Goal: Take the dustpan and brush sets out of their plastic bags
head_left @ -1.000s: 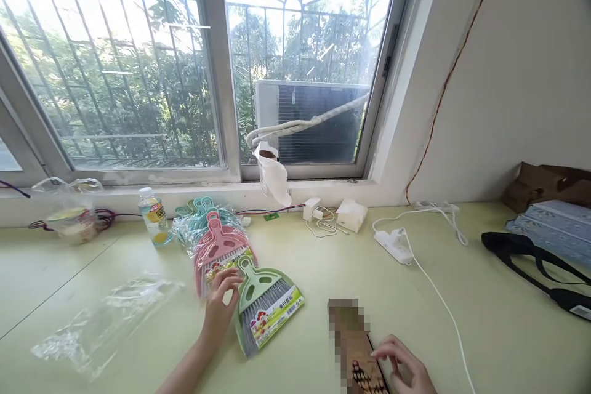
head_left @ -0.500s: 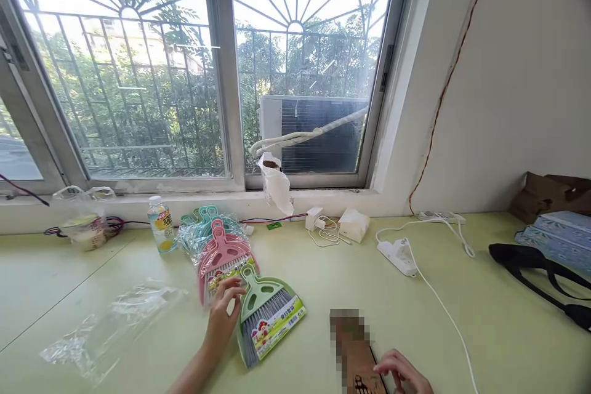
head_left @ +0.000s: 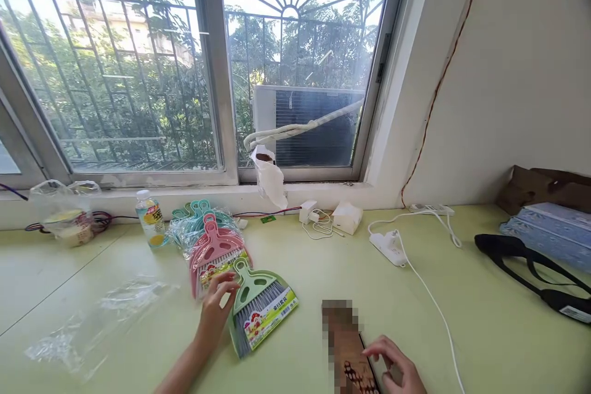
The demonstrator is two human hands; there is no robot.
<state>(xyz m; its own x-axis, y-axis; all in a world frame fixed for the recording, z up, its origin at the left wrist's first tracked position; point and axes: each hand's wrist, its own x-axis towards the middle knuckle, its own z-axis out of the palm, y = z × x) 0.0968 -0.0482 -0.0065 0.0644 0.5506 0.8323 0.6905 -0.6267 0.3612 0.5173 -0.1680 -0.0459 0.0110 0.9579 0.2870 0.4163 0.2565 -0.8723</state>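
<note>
A light-green dustpan-and-brush set (head_left: 263, 305), grey bristles up and a printed card band across it, lies on the table. My left hand (head_left: 216, 308) rests by its left edge, fingers loosely bent and apart, fingertips near the dustpan's upper left side. At the lower right is a phone (head_left: 355, 363) lying flat, its screen partly pixelated. Over the phone's right edge hovers or rests my right hand (head_left: 399, 369), index finger reaching to it and the other fingers bent; I cannot tell whether it touches. Behind, pink (head_left: 217, 243) and teal dustpan sets (head_left: 194, 221) lie in clear wrapping.
Clear plastic film (head_left: 111, 314) lies at left. Along the window wall stand a drink bottle (head_left: 151, 221), a bagged cup (head_left: 69, 225), a white charger (head_left: 308, 211) with its cable and a small white box (head_left: 348, 217). At right are a power strip (head_left: 388, 249) and black strap (head_left: 517, 265).
The whole view has shifted slightly, so things appear a little further left and higher. Both hands keep nearly the same places beside the green dustpan set and the phone.
</note>
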